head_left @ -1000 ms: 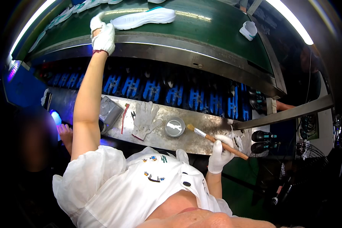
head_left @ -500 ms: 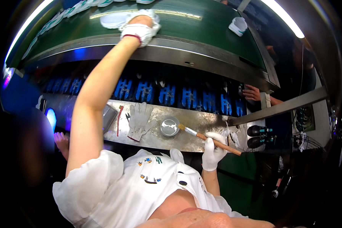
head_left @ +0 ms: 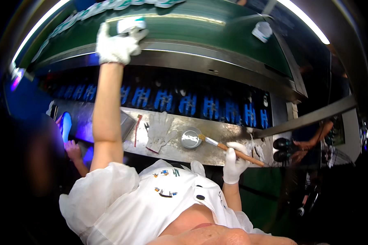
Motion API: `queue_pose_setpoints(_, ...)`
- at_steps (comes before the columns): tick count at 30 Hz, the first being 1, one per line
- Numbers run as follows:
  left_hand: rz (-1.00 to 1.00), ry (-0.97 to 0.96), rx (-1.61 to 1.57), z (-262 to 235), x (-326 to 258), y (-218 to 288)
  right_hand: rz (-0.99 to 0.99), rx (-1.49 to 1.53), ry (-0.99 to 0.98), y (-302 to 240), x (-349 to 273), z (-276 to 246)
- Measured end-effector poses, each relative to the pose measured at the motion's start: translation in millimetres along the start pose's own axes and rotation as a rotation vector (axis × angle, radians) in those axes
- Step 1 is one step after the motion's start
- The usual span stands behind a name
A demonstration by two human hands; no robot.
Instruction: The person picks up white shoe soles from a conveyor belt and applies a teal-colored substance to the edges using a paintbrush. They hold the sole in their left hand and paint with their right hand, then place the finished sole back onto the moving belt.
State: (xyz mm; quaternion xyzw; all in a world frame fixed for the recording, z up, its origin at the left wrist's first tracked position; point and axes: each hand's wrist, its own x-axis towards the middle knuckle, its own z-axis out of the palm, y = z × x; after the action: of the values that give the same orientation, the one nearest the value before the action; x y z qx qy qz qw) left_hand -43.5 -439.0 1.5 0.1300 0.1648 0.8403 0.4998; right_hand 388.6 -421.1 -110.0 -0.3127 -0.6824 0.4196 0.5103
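Observation:
My left hand (head_left: pixel 118 47), in a white glove, reaches over the green conveyor belt (head_left: pixel 184 30). Its fingers are spread, slightly blurred, beside a white shoe sole with green marking (head_left: pixel 131 25); whether they touch it I cannot tell. My right hand (head_left: pixel 235 163), also gloved, is closed around the wooden handle of a paintbrush (head_left: pixel 245 157). The brush's bristles are at the rim of a small round dish (head_left: pixel 190 138) of whitish liquid on the metal ledge (head_left: pixel 221 136).
A loose grey-white glove (head_left: pixel 158 132) and a red stick (head_left: pixel 138 130) lie left of the dish. Blue fixtures (head_left: pixel 164 100) line the dark slot below the belt. Another white piece (head_left: pixel 262 32) sits at the belt's right. A co-worker's hands (head_left: pixel 302 149) are by black shoes (head_left: pixel 283 143); another person's hand (head_left: pixel 72 150) is at left.
My left hand has moved left and its fingers have spread. My right hand still holds the brush by the dish. The co-worker's hand at right has come down to the black shoes.

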Motion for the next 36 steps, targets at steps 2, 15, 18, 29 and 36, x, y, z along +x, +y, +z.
queue_pose_setpoints(2, -0.062, -0.221, -0.17, -19.2, 20.9, -7.0, 0.054, 0.083, 0.016, -0.6, -4.1, 0.7)
queue_pose_setpoints(15, -0.281, -0.699, -0.621, -13.0, -94.1, -104.0, 0.172, 0.003, 0.061, 0.9, -10.6, -3.6)
queue_pose_setpoints(18, -0.297, -0.727, -0.574, -11.6, -107.5, -109.8, 0.139, 0.01, 0.064, -6.0, -9.6, 3.9)
queue_pose_setpoints(29, -0.169, -0.445, -0.034, -5.5, -131.8, -107.8, 0.065, 0.055, 0.055, -14.0, -1.4, 1.8)
queue_pose_setpoints(36, -0.002, 0.03, 0.658, 12.7, -163.3, -151.6, -0.221, 0.164, 0.067, -50.6, 32.2, 9.0)
